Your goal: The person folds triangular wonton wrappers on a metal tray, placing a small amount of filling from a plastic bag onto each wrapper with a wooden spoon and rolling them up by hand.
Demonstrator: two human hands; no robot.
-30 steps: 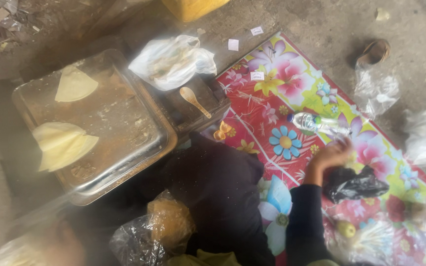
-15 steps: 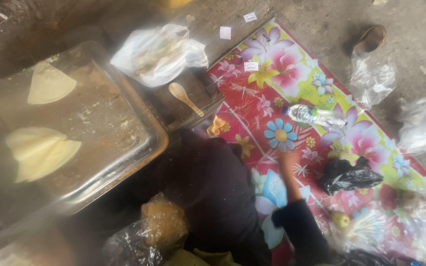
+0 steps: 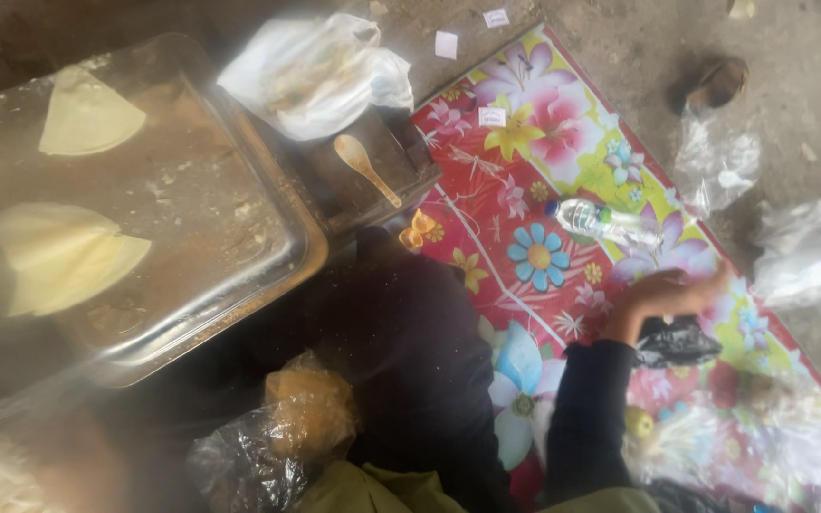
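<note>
The right hand [image 3: 662,293] reaches out over the floral mat [image 3: 563,180], fingers loosely curled and hanging just above a crumpled black plastic bag [image 3: 677,344]; whether it grips the bag or only touches its top edge cannot be told, since the hand is blurred. The left hand is not in sight.

The black bag is small, glossy and wrinkled, lying on the red, flower-printed mat right beside the dark sleeve [image 3: 586,418] of the reaching arm. Just beyond the hand lies a clear plastic water bottle [image 3: 601,221] on its side (green cap end towards the middle of the mat).

Near the sleeve, clear plastic bags [image 3: 715,442] with something pale inside cover the lower corner of the mat, crowding the black bag from below. Off the mat, on the bare ground, sit more clear bags [image 3: 800,252].

To the left stands a large metal tray [image 3: 268,218] holding two folded pale flatbreads [image 3: 64,255]. Beside it a wooden spoon [image 3: 365,167] rests on a dark block, with a white plastic bag [image 3: 311,71] behind. A bag of yellowish food [image 3: 306,408] lies close to the person's lap.
</note>
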